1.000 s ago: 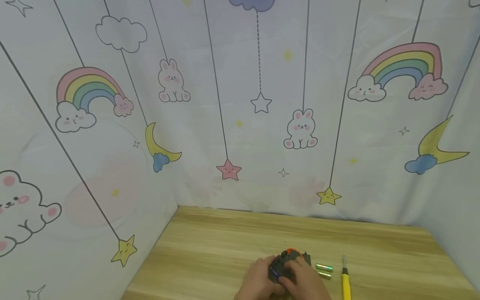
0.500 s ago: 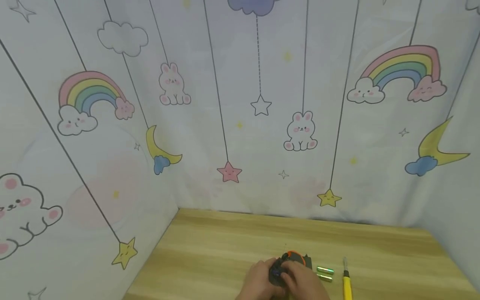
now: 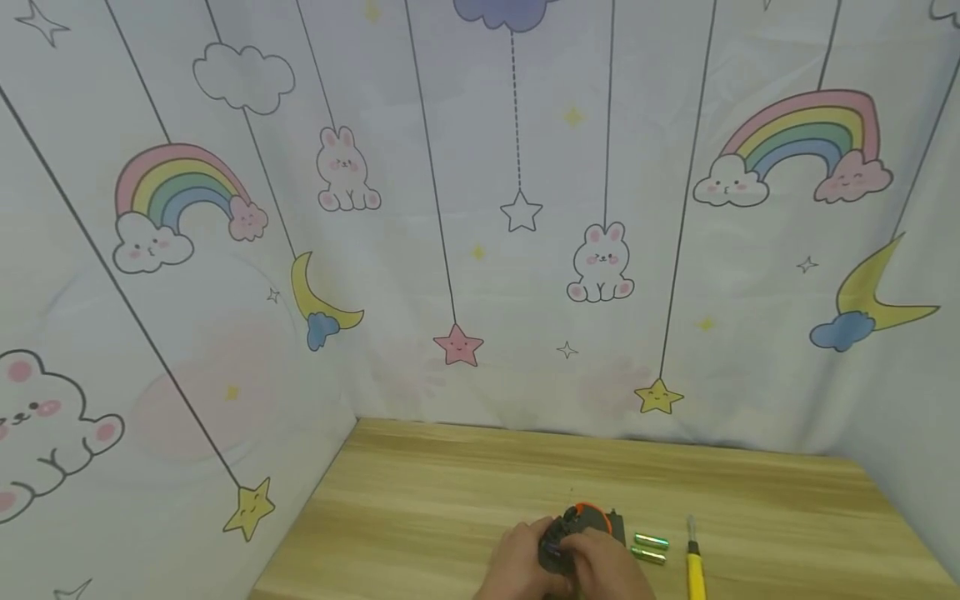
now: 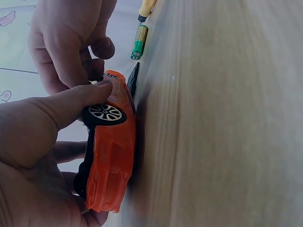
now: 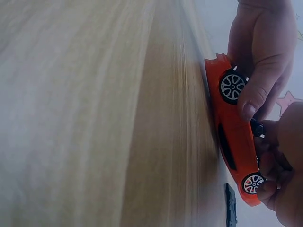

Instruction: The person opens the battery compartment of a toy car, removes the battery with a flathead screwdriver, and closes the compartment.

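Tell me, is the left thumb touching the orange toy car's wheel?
Touching. The left wrist view shows the left hand with its thumb lying across the top of the wheel of the orange toy car, no gap between them.

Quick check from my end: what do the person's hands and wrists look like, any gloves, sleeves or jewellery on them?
Both the left hand and right hand are bare: no gloves, rings or markings on the fingers. No sleeve or watch shows; the wrists are mostly out of frame.

Batteries [image 3: 649,547], yellow screwdriver [image 3: 694,568], wooden table [image 3: 420,500]
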Tool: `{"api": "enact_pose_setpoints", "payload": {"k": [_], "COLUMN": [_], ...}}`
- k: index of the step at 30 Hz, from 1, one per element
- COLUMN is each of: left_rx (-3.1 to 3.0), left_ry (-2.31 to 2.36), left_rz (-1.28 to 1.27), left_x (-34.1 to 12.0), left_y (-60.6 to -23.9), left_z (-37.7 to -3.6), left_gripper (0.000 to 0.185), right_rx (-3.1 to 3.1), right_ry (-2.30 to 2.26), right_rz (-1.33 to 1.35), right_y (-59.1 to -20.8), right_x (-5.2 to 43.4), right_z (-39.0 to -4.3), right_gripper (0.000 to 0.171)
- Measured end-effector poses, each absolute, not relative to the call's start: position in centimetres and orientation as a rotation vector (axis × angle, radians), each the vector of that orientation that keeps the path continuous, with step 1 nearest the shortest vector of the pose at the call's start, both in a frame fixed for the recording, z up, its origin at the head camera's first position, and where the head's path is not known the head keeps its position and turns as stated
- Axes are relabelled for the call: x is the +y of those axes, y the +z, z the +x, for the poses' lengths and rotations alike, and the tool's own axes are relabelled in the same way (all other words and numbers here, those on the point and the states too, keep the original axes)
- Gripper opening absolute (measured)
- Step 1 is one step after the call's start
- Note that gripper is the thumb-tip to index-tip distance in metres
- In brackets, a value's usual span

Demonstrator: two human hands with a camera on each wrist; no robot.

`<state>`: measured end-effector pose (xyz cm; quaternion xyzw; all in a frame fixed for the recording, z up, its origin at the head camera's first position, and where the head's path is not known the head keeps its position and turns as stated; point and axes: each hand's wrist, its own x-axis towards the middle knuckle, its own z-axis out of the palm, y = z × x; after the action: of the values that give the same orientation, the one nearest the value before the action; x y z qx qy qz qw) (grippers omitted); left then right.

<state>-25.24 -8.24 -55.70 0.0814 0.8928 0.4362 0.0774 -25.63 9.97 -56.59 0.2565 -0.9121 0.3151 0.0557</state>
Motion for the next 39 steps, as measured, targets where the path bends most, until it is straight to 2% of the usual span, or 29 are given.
{"api": "enact_pose_setpoints", "payload": {"k": [4, 11, 32, 39], "left_rx": [2.700, 2.736, 2.703, 2.702], "left_ry": [1.290, 1.268, 1.275, 1.285], "left_rz": [0.234, 0.233, 0.222, 0.225], "left_x": [-8.2, -8.1, -8.1, -8.1], "left_y": [-55.5, -55.4, -55.5, -55.4], "left_z": [-25.2, -25.0, -25.2, -25.1], "left_gripper": [0.083, 0.083, 0.080, 0.080], "right_rx": [-2.782, -2.791, -2.859, -2.827], "right_ry": [0.963, 0.926, 0.873, 0.899], "right_rz": [0.803, 0.856, 0.748, 0.719], "right_y": [-56.7, -56.4, -55.7, -55.5], "right_x": [10.0, 9.9, 8.9, 9.0], "right_z": [-25.7, -25.9, -25.5, -25.4], "right_gripper": [0.009, 0.016, 0.003, 0.007]}}
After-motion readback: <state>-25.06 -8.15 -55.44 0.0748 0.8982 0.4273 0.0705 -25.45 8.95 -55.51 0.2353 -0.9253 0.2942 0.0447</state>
